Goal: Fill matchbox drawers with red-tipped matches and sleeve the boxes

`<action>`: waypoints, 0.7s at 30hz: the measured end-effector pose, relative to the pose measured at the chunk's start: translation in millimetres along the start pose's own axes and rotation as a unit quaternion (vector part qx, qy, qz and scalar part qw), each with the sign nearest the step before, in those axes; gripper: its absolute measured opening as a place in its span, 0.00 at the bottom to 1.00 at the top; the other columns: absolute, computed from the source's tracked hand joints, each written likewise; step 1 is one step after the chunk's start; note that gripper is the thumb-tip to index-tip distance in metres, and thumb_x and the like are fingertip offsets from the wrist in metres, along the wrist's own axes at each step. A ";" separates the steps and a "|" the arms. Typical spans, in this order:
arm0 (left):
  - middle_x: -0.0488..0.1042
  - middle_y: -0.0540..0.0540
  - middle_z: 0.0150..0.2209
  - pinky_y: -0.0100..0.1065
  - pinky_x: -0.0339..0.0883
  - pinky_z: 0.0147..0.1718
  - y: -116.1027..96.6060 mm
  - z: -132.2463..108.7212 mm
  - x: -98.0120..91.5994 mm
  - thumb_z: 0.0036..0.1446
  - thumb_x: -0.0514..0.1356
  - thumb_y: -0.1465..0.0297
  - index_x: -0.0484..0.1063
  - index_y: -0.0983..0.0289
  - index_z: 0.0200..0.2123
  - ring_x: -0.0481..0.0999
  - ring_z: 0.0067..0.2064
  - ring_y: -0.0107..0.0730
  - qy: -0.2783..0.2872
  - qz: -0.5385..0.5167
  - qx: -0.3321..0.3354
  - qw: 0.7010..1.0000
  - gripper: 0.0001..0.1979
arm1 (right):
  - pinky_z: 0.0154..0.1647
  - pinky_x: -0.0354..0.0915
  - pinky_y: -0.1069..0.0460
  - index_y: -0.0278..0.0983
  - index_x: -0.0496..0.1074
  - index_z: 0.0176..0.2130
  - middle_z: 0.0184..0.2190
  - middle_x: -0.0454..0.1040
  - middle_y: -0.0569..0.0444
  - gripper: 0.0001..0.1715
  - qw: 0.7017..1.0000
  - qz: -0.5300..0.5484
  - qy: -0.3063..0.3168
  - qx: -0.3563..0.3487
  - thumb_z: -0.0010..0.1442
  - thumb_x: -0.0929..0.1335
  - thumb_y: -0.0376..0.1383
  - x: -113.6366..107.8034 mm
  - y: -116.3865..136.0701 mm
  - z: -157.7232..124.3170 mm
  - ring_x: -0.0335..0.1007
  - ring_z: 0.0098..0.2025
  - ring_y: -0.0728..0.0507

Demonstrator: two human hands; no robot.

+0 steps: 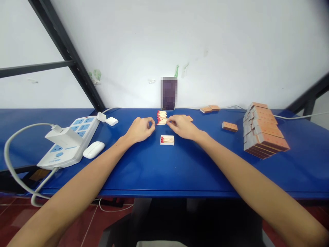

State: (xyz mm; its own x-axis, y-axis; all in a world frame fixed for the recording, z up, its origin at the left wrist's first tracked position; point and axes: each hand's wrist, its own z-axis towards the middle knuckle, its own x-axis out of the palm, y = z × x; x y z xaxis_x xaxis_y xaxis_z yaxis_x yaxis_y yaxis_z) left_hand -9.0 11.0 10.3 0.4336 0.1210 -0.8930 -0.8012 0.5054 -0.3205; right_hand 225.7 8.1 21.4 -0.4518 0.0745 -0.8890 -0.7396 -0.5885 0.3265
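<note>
Head view shows work that looks partway along: a small white tray (167, 144) lies on the blue table (159, 168) nearer the person than the hands, with matches inside (168, 139), red heads to the left, while a heap of loose matches (161, 117) lies just beyond it, between the two hands. So some matches are in a tray and a good many are outside it; whether the tray holds its full number cannot be told at this size. The right hand (183, 126) is at the bare stick ends of the heap, thumb and forefinger brought close together, though I cannot tell whether a match is pinched there. The left hand (141, 129) is just beside the red-headed side, its thumb and forefinger curled toward each other in a ring; whether the tips meet or hold anything is unclear. Off to the right, a large stack of matchboxes (267, 130) looks like the finished part, though what is inside them is hidden. One single matchbox (229, 126) lies left of that stack, a pair of matchboxes (206, 110) lies near the wall, and a partly covered orange piece (190, 118) shows behind the right hand. By this reading, the loose heap is what remains to be dealt with.
</note>
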 end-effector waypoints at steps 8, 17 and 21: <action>0.76 0.56 0.36 0.37 0.68 0.37 3.2 2.1 10.2 0.64 0.53 0.67 0.77 0.62 0.50 0.76 0.37 0.40 0.014 0.069 0.019 0.997 0.17 | 0.47 0.60 0.49 0.35 0.77 0.55 0.45 0.77 0.44 0.20 0.997 -0.066 0.044 -0.013 0.71 0.61 0.33 22.8 -5.1 7.0 0.71 0.46 0.41; 0.75 0.55 0.38 0.37 0.67 0.37 6.4 3.4 11.5 0.63 0.54 0.66 0.76 0.60 0.52 0.75 0.38 0.39 0.031 0.068 -0.007 0.997 0.18 | 0.44 0.59 0.50 0.34 0.78 0.54 0.42 0.76 0.46 0.20 0.997 -0.073 0.038 0.002 0.70 0.62 0.33 23.6 -3.1 5.3 0.70 0.43 0.42; 0.76 0.55 0.38 0.36 0.67 0.37 6.2 3.4 10.8 0.63 0.54 0.66 0.75 0.60 0.54 0.75 0.38 0.39 0.039 0.067 -0.002 0.997 0.19 | 0.43 0.58 0.50 0.36 0.78 0.54 0.43 0.76 0.46 0.20 0.996 -0.077 0.044 0.006 0.71 0.62 0.34 22.7 -1.9 4.8 0.70 0.43 0.42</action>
State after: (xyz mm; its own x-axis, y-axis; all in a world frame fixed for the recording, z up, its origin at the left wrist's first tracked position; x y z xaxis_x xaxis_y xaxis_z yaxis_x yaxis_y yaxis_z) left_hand -7.8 18.3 -0.2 0.2892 0.1197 -0.9498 -0.8512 0.4861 -0.1979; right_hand 214.5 14.8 2.1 -0.2878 0.0912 -0.9533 -0.8028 -0.5657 0.1883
